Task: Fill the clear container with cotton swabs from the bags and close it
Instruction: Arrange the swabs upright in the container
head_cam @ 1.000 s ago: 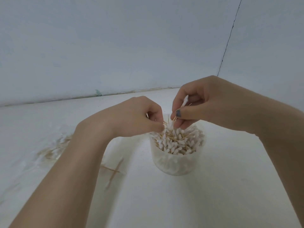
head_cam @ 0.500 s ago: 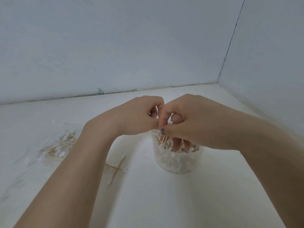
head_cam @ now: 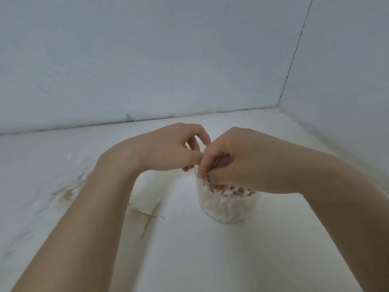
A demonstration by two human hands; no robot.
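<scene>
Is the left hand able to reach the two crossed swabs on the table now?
Probably yes. The crossed swabs lie in the open on the table, just below the left hand and beside the container. Nothing covers them, and the right hand works over the container, out of the way.

Before me: two plain pale blue-grey walls (head_cam: pixel 147 60) meeting at a dark cracked corner seam (head_cam: pixel 294 53), above my white matte worktop (head_cam: pixel 210 260).
</scene>
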